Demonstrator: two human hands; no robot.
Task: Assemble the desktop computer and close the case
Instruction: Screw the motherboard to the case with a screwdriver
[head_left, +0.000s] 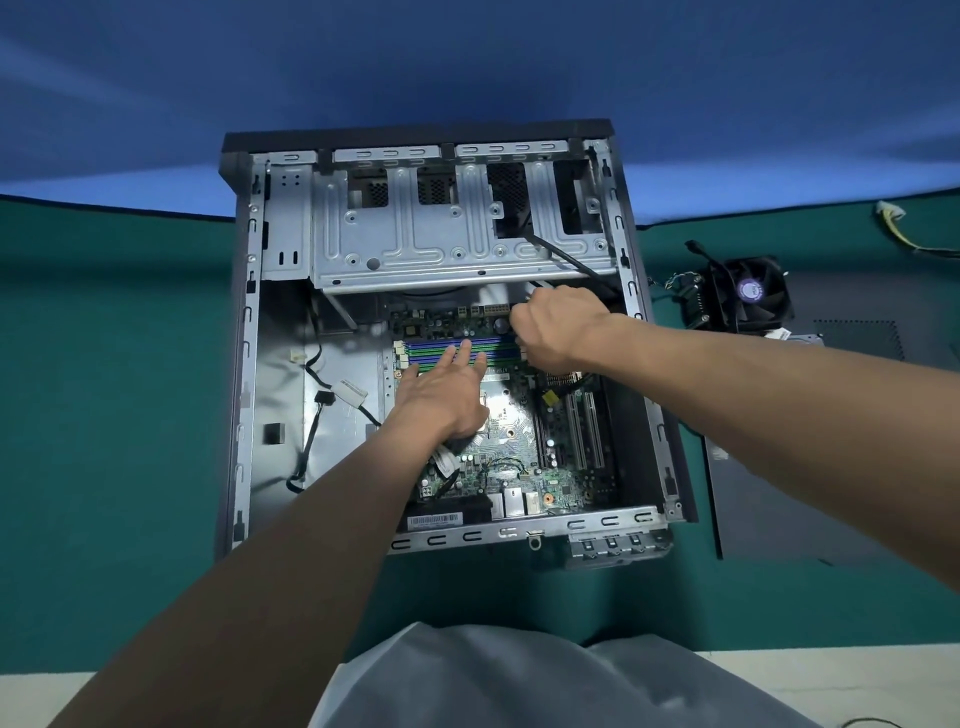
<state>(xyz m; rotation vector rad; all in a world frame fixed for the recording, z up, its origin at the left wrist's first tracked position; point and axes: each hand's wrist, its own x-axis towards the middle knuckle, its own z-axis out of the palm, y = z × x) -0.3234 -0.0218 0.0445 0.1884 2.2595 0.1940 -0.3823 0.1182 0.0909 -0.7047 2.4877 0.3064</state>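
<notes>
On the green tabletop (130, 389) the open computer case (244, 364) is laid. Inside it, the left hand (441, 395) is rested flat, fingers straight, on the motherboard (509, 441); the right hand (556, 327) is curled, and what it holds cannot be seen.

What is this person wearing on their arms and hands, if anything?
Nothing visible: the left hand and right hand are bare, with no gloves, rings, watch or sleeves in view. A light grey garment shows below them.

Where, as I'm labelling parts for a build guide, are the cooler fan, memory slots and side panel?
cooler fan (751, 291), head view: purple hub sticker.
memory slots (423, 353), head view: left end, blue-green strips.
side panel (769, 530), head view: bare near-left corner.
</notes>
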